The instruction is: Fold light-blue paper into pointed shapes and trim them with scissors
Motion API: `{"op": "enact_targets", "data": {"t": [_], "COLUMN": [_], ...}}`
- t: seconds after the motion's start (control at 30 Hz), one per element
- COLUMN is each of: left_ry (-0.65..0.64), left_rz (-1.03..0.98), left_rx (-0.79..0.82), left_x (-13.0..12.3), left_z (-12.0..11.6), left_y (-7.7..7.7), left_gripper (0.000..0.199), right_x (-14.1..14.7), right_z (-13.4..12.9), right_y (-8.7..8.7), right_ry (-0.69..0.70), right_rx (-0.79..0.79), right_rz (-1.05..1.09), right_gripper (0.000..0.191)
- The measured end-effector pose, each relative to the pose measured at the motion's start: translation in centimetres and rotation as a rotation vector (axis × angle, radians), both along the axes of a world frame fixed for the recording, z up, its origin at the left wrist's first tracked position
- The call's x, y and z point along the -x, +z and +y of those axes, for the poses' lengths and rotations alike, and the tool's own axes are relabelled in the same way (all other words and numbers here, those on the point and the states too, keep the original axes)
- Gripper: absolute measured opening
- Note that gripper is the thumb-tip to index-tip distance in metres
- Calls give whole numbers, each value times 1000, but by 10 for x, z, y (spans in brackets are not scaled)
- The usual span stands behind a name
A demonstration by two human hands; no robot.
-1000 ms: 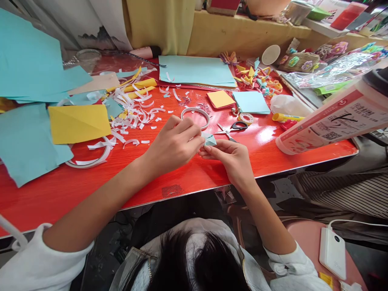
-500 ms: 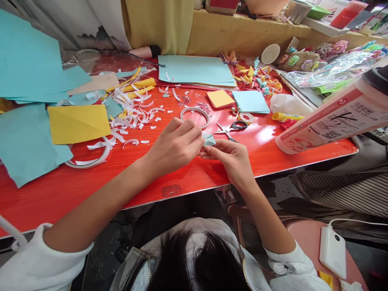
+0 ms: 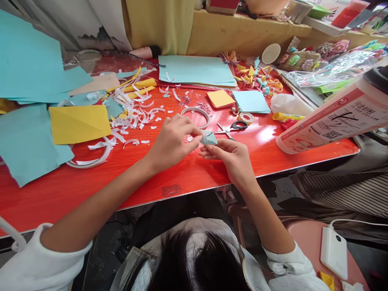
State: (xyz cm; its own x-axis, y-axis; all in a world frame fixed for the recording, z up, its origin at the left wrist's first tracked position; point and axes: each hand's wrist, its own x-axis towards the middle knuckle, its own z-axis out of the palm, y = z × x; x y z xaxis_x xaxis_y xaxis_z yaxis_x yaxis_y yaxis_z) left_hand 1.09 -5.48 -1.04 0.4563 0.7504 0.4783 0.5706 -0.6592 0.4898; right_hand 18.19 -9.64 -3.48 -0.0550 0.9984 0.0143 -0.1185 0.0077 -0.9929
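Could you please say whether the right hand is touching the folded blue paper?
Touching: the head view shows the right hand gripping the folded blue paper at its lower edge.

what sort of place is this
Probably a home craft corner rather than a workshop: a red table stands against a curtain, with scissors, a stack of light-blue paper squares and curled white paper scraps on it.
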Motion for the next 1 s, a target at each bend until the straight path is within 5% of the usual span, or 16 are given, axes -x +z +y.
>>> {"op": "enact_targets", "data": {"t": [0.13, 0.23, 0.33, 0.43, 0.67, 0.83, 1.0], "left_ry": [102, 267, 490, 573, 451, 311, 20], "left_rz": [-253, -318, 3, 256, 291, 149, -49], "left_rx": [241, 205, 54, 16, 157, -20, 298], "left_x": [9, 26, 43, 53, 58, 49, 23], "left_z": [8, 20, 30, 38, 48, 43, 19], "left_y": [9, 13, 13, 11, 4, 6, 16], "left_gripper": [14, 19, 32, 19, 23, 27, 24], "right_x": [-1, -2, -2, -2, -2, -1, -2], "right_z": [1, 2, 2, 1, 1, 1, 1], "right_y": [-1, -2, -2, -2, -1, -1, -1], "right_ry": [-22, -24, -9, -4, 6, 35, 107], "right_rx": [29, 37, 39, 37, 37, 31, 32], "right_rz": [4, 22, 44, 56, 8, 15, -30], "right_gripper": [13, 14, 13, 12, 14, 12, 15]}}
